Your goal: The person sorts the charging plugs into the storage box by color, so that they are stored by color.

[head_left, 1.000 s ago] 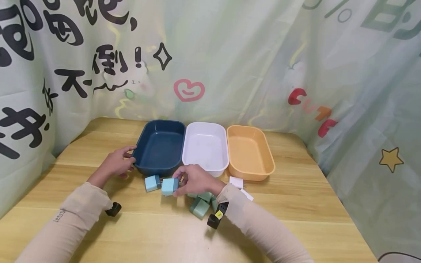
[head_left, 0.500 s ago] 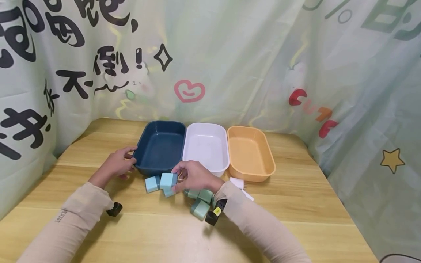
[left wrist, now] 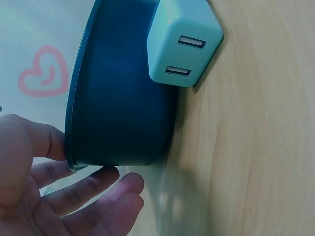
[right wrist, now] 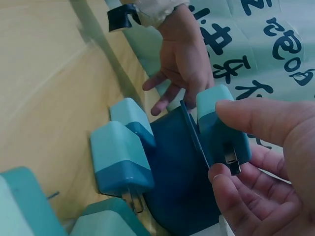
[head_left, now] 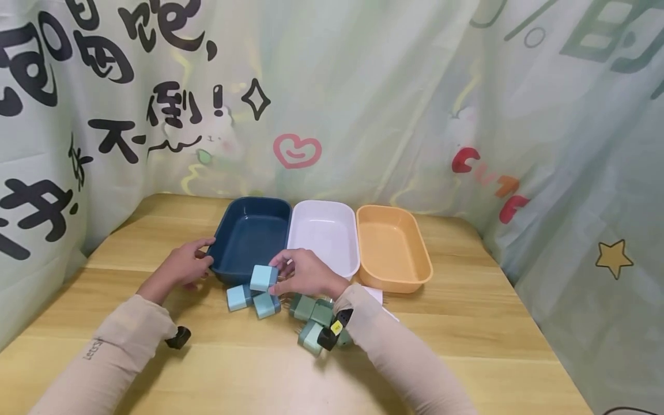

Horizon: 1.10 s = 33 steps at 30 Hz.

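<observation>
In the head view my right hand (head_left: 308, 272) pinches a light-and-dark-blue USB charger (head_left: 263, 278) between thumb and fingers, at the near rim of the navy tray (head_left: 249, 236). Its metal prongs show in the right wrist view, where the charger (right wrist: 221, 128) overlaps the tray's rim. My left hand (head_left: 187, 262) holds the tray's left wall at the rim, its other fingers spread loosely below, as the left wrist view shows. Two more blue chargers, one left (head_left: 238, 298) and one right (head_left: 267, 305), lie on the table in front of the tray.
A white tray (head_left: 324, 230) and an orange tray (head_left: 394, 245) stand in line right of the navy one. Several green chargers (head_left: 310, 337) lie partly under my right wrist. White pieces (head_left: 374, 294) show behind my right sleeve. A printed curtain (head_left: 363, 115) hangs behind the table.
My right hand has raised the blue charger slightly and moved it a little left toward the navy tray, uncovering another blue charger beneath. My left hand stays at the tray's left wall.
</observation>
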### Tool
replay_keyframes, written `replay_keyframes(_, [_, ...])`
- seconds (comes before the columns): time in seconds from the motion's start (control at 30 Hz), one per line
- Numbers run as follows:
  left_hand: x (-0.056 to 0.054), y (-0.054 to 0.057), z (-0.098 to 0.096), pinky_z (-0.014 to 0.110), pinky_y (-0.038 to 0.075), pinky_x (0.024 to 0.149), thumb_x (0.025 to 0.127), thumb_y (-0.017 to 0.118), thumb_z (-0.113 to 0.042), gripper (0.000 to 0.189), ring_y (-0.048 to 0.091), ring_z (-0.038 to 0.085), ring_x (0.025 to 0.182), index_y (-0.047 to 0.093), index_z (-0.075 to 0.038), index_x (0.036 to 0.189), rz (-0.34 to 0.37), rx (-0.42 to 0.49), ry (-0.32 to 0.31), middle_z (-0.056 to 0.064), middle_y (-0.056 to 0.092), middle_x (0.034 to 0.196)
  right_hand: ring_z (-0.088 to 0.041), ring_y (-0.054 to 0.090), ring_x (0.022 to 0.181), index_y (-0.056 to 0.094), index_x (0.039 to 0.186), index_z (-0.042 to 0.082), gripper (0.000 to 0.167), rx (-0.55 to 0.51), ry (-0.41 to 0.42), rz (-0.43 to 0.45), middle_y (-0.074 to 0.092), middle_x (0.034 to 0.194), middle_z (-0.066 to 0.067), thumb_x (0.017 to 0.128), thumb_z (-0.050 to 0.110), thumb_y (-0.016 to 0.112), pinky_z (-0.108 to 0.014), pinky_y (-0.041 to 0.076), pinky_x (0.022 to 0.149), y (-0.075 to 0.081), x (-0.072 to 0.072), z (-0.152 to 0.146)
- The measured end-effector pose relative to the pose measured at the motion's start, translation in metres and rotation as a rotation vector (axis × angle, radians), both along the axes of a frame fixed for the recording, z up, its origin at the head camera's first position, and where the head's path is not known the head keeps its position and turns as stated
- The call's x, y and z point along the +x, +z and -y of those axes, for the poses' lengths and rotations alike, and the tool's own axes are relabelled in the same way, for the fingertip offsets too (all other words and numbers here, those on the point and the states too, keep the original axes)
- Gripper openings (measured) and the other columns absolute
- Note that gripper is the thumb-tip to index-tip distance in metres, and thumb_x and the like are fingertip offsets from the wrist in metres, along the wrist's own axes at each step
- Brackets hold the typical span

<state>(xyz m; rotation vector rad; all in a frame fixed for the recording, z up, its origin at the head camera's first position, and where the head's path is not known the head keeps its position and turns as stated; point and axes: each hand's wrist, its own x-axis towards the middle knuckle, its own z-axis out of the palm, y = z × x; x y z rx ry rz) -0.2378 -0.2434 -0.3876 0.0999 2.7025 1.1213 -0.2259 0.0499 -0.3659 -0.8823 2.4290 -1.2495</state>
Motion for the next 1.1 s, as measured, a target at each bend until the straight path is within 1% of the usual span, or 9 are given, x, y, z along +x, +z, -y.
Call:
replay_keyframes(0.1, [0.003,-0.002,0.002,0.038,0.056,0.053,0.095,0.045,-0.014,0.061,0.065,0.032,0.088,0.026,-0.001,0.151,0.004,0.020,0.004,0.038,0.044,0.132,-0.012,0.062,0.079,0.067,0.106,0.007,0.040,-0.024,-0.025,0.010,0.061,0.093,-0.003,0.073,0.016,0.087,-0.024,0.052,0.074,-0.003,-0.003,0.002])
replay_keyframes(0.2, [0.001,0.000,0.002,0.038,0.057,0.054,0.096,0.044,-0.015,0.061,0.065,0.032,0.091,0.025,-0.003,0.152,0.012,0.029,0.003,0.038,0.043,0.134,-0.012,0.062,0.080,0.068,0.106,0.009,0.040,-0.027,-0.038,0.021,0.061,0.093,-0.002,0.073,0.018,0.087,-0.024,0.051,0.074,-0.001,-0.009,0.003])
replay_keyframes(0.33, [0.001,0.001,0.003,0.038,0.057,0.056,0.097,0.043,-0.016,0.061,0.065,0.031,0.092,0.024,-0.004,0.153,0.031,0.032,0.006,0.037,0.043,0.135,-0.015,0.062,0.082,0.068,0.108,0.010,0.041,-0.040,-0.043,0.074,0.061,0.096,-0.003,0.073,0.020,0.087,-0.025,0.051,0.074,0.000,-0.014,0.004])
replay_keyframes(0.53, [0.001,0.000,0.006,0.037,0.057,0.057,0.097,0.044,-0.017,0.060,0.065,0.030,0.093,0.025,-0.004,0.153,0.028,0.027,-0.013,0.036,0.044,0.135,-0.017,0.066,0.081,0.067,0.109,0.008,0.040,-0.093,-0.066,0.156,0.059,0.100,-0.007,0.074,0.014,0.086,-0.027,0.052,0.072,-0.003,-0.018,0.008])
replay_keyframes(0.67, [0.000,-0.001,0.006,0.037,0.057,0.057,0.097,0.044,-0.017,0.060,0.065,0.030,0.094,0.025,-0.005,0.153,0.031,0.030,-0.008,0.035,0.044,0.136,-0.018,0.065,0.080,0.067,0.108,0.008,0.040,-0.095,-0.075,0.166,0.059,0.101,-0.008,0.074,0.014,0.086,-0.027,0.052,0.073,-0.001,-0.022,0.009])
replay_keyframes(0.83, [-0.001,0.000,0.005,0.038,0.057,0.058,0.097,0.044,-0.016,0.059,0.065,0.032,0.095,0.025,-0.005,0.153,0.033,0.041,-0.001,0.035,0.044,0.136,-0.016,0.065,0.083,0.067,0.109,0.009,0.041,-0.076,-0.089,0.157,0.059,0.100,-0.004,0.074,0.017,0.086,-0.026,0.051,0.077,-0.001,-0.026,0.012])
replay_keyframes(1.1, [-0.001,-0.002,0.005,0.038,0.057,0.058,0.098,0.043,-0.014,0.058,0.066,0.031,0.093,0.025,-0.004,0.152,0.033,0.050,-0.006,0.036,0.044,0.135,-0.017,0.064,0.084,0.066,0.110,0.009,0.042,-0.059,-0.126,0.160,0.059,0.101,-0.003,0.074,0.018,0.087,-0.026,0.052,0.074,-0.003,-0.030,0.015])
